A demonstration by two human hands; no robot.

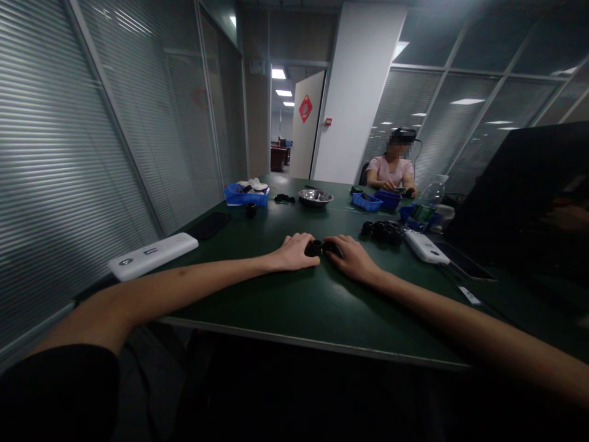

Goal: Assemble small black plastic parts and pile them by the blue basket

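Note:
Both my arms reach out over a dark green table (pixel 294 307). My left hand (pixel 294 252) and my right hand (pixel 352 256) meet at the middle of it, fingers curled round a small black part (pixel 319 248) that they hold between them on the tabletop. A pile of similar black parts (pixel 381 231) lies just beyond my right hand.
A white power bank (pixel 153 255) and a black phone (pixel 209 224) lie at the left; another white device (pixel 426 247) at the right. Blue bins (pixel 246 195) (pixel 367 201), a metal bowl (pixel 315 197) and a water bottle (pixel 431 194) stand farther back. A person (pixel 391 170) sits at the far end.

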